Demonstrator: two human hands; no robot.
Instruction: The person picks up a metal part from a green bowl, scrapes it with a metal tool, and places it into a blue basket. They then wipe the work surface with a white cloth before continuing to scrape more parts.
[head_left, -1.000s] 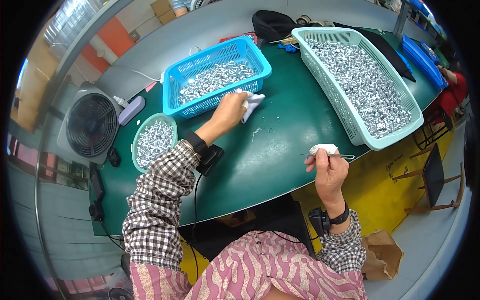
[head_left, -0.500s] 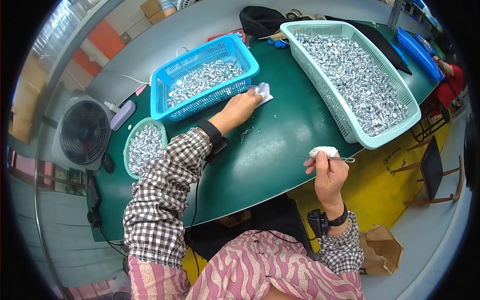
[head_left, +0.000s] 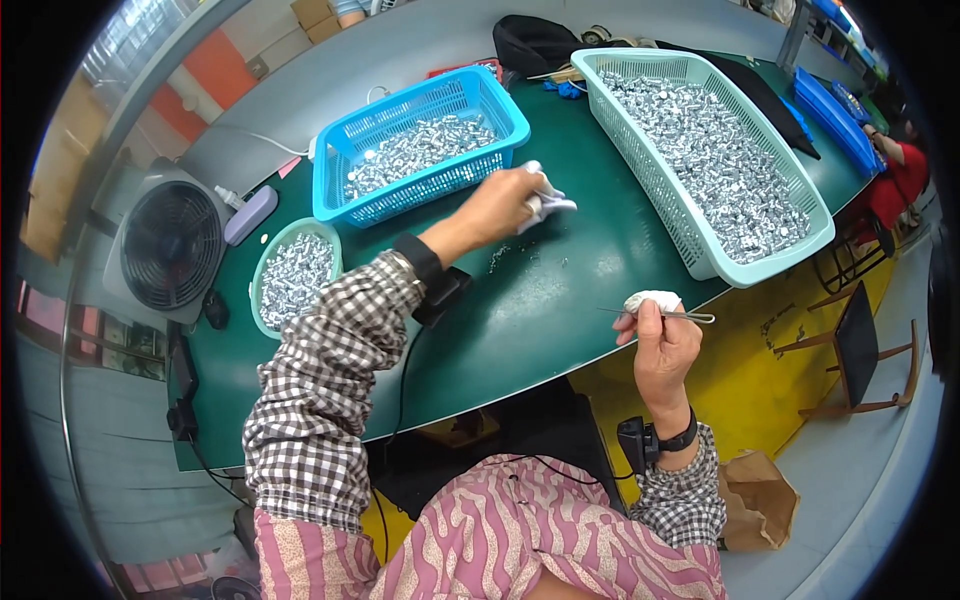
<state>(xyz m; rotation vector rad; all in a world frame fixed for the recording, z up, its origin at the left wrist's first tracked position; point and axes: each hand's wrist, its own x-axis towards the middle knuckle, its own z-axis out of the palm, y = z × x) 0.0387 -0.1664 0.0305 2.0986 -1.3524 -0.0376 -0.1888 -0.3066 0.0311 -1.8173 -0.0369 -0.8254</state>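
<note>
White cloth (head_left: 548, 203) clenched in our left hand (head_left: 500, 207), tweezers (head_left: 660, 315) pinched in our right hand (head_left: 662, 345); we press flat, wiping evenly.

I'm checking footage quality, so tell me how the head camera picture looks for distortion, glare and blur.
Head view: strong fisheye, with the green table edge and the pale green basket rim bowing toward a black circular border. Lighting is even and soft, with only small glints on the metal parts in the blue basket. The left hand on the white cloth looks slightly soft; the right hand with its thin metal tool is sharp.
</note>
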